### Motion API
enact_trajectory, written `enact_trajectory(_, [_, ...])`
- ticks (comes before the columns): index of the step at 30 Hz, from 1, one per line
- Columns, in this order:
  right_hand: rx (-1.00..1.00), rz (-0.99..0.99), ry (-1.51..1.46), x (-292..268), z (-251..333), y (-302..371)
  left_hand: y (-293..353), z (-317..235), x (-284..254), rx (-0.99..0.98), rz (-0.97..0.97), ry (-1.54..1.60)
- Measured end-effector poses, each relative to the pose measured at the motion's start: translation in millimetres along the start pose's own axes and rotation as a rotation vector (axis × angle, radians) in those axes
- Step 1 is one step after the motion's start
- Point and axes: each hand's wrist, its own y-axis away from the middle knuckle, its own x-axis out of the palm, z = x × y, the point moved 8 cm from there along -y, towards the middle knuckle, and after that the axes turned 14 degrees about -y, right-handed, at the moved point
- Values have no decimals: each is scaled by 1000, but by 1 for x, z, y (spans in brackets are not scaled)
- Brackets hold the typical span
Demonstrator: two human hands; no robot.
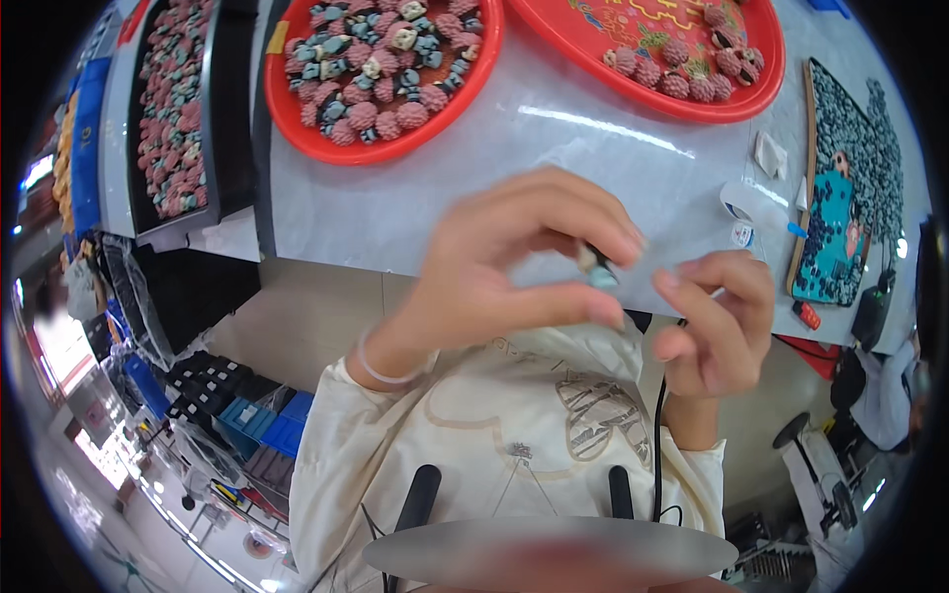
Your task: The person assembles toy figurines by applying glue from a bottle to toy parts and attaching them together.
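Small black, cream and pale-blue piece [599,269] sits pinched between the thumb and fingers of your left hand [534,262], raised above the bench's near edge. Your right hand [717,321] is just beside it, fingers curled, thumb and index tips apart; nothing shows between them. Both hands are slightly blurred, so the piece's finer detail can't be read.

Hold it by its sides with a light, even pinch, leaving its face uncovered. Turn it slowly, and bring your right fingertips in from the open side, where your left thumb won't block them. Working over the bench rather than past its near edge would be safer if it slips.

Farther out, toward the bench's far left corner, stands a round red plastic tray [368,154] full of knobbly pink and pale-blue pieces [381,74]. Along the far edge, a second, larger red plastic tray [692,110] holds knobbly pink pieces [674,85]; mind its rim when reaching.
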Motion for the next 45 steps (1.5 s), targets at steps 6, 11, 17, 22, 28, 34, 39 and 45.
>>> enact_trajectory(6, [21,-120,-5,-23,-8,10,-30,-24,-76,421,-262,-1550])
enact_trajectory(11, [38,-172,77,-41,-13,18,-33,-24,-97,338,-260,-1839])
enact_trajectory(17, [112,-263,115,-67,-23,32,-33,-27,-113,-21,-381,-1867])
enact_trajectory(22, [101,-255,126,-75,-25,35,-41,-18,-100,-217,-116,-1506])
enact_trajectory(28, [110,-255,117,-76,-22,35,-81,-38,-50,136,89,-1670])
enact_trajectory(34, [104,-266,154,-84,-20,41,-120,-6,11,9,393,-1368])
enact_trajectory(39, [211,-311,180,-98,-34,52,-130,12,-5,-252,565,-1144])
enact_trajectory(45, [203,-289,191,-87,-47,36,-118,-28,-10,85,342,-900])
